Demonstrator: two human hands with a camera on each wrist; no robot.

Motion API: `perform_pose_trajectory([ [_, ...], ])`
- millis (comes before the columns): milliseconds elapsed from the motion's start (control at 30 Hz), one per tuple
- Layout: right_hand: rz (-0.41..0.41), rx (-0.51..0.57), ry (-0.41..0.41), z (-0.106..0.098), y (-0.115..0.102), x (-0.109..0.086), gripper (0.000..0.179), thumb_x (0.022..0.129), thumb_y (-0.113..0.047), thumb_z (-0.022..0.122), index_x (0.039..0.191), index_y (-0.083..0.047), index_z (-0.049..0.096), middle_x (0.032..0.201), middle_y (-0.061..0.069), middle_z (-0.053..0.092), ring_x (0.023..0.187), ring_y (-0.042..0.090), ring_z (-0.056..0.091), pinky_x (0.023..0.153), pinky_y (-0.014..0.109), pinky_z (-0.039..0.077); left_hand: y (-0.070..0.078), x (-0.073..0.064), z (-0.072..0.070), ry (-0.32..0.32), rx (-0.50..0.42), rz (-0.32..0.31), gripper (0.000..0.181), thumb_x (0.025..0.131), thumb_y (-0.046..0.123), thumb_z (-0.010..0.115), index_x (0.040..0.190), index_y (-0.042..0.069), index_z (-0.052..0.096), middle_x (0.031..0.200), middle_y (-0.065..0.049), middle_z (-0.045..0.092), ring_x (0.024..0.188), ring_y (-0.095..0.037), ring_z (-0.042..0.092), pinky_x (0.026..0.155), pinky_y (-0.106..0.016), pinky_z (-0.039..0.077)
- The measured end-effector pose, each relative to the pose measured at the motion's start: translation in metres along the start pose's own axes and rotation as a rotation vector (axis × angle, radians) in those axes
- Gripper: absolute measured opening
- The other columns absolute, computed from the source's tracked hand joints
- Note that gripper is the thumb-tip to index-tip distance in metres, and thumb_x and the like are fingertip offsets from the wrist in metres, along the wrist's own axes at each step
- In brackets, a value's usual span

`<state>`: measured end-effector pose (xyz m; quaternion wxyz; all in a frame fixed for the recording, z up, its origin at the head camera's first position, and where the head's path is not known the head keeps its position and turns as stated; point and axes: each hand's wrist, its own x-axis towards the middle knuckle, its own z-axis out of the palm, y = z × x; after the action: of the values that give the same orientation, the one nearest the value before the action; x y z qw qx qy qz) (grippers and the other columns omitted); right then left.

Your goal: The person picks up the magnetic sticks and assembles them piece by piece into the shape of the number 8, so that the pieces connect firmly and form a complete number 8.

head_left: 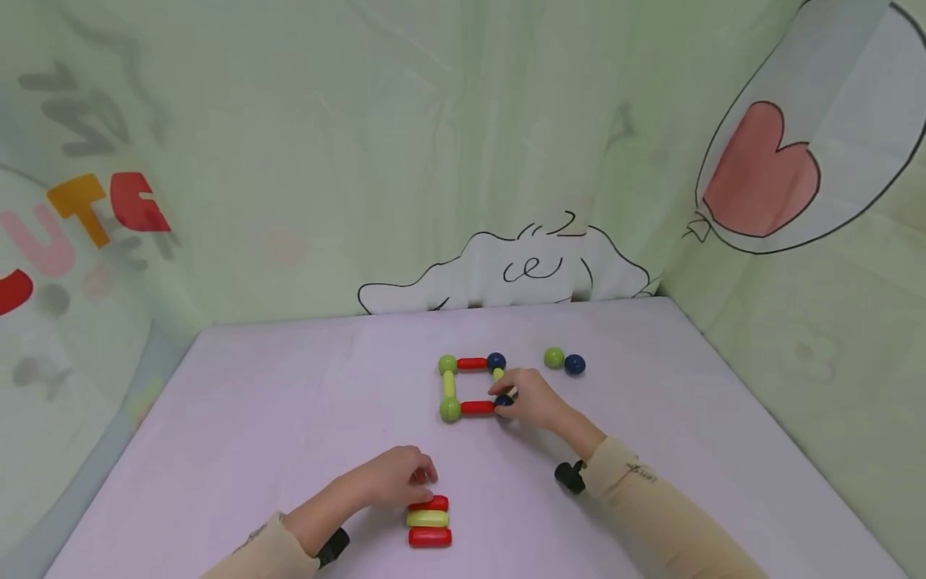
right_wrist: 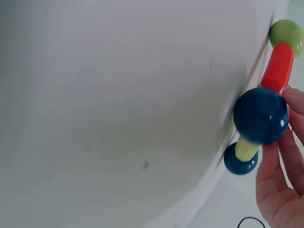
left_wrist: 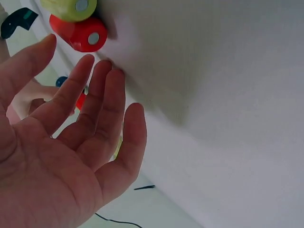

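Pinching the near blue ball [head_left: 504, 401], the person's right hand [head_left: 534, 396] sits at the near right corner of a square [head_left: 477, 408] that I watch from my far-off seat. Red sticks [head_left: 473, 363] make its front and back, yellow sticks [head_left: 449, 384] make its sides, green balls [head_left: 450, 410] fill the left corners, and a far blue ball [head_left: 496, 361] sits at the back right. It lies near the back edge of the table [head_left: 289, 418], well apart from both side edges. I see more room on its left than on its right, where a loose green ball [head_left: 554, 358] and a loose blue ball [head_left: 575, 364] lie side by side. The left hand [head_left: 396, 476] is well apart from the right, its fingers loose and softly bent. Its thumb is right by a row of three short sticks [head_left: 428, 519]; I can't tell if it touches the red one at the back. Between row and square I see a good stretch of pale purple top. At the back stands a pale green wall [head_left: 304, 145], with a balloon picture [head_left: 861, 145] on the right and bright letters [head_left: 79, 205] on the left.
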<state>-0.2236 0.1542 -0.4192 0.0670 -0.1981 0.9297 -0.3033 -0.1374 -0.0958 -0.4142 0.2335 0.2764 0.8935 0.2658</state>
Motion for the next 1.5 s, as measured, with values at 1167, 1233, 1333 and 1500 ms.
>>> perform_pose_trajectory([
  [1167, 0.059, 0.042, 0.000, -0.005, 0.015, 0.001, 0.025, 0.073, -0.003, 0.075, 0.097, -0.001, 0.070, 0.087, 0.004, 0.061, 0.083, 0.018, 0.059, 0.070, 0.026, 0.051, -0.005, 0.006, 0.005, 0.053, -0.001, -0.001, 0.006, 0.084, 0.010, 0.065, 0.086, 0.005, 0.064, 0.068, 0.006, 0.051, 0.060, -0.007, 0.045, 0.057, -0.020, 0.042],
  [1233, 0.067, 0.042, -0.003, -0.005, 0.015, 0.001, 0.024, 0.073, -0.003, 0.075, 0.097, -0.001, 0.070, 0.087, 0.004, 0.061, 0.084, 0.018, 0.059, 0.070, 0.026, 0.051, -0.006, 0.008, 0.006, 0.061, -0.047, -0.024, 0.006, 0.084, 0.010, 0.065, 0.086, 0.004, 0.063, 0.066, 0.005, 0.051, 0.059, -0.008, 0.046, 0.056, -0.020, 0.042],
  [1333, 0.074, 0.041, -0.005, -0.005, 0.014, 0.001, 0.024, 0.073, -0.003, 0.075, 0.096, -0.001, 0.070, 0.087, 0.004, 0.061, 0.084, 0.018, 0.059, 0.070, 0.026, 0.051, -0.007, 0.012, 0.007, 0.078, -0.110, -0.060, 0.007, 0.084, 0.010, 0.064, 0.086, 0.004, 0.061, 0.066, 0.002, 0.051, 0.058, -0.010, 0.047, 0.055, -0.022, 0.042],
  [1500, 0.065, 0.039, -0.002, -0.005, 0.013, 0.001, 0.024, 0.072, -0.003, 0.075, 0.096, -0.001, 0.070, 0.085, 0.004, 0.062, 0.081, 0.017, 0.058, 0.068, 0.025, 0.050, -0.005, 0.016, 0.006, 0.098, -0.181, -0.125, 0.009, 0.084, 0.011, 0.065, 0.085, 0.003, 0.060, 0.067, 0.000, 0.053, 0.060, -0.013, 0.048, 0.055, -0.024, 0.042],
])
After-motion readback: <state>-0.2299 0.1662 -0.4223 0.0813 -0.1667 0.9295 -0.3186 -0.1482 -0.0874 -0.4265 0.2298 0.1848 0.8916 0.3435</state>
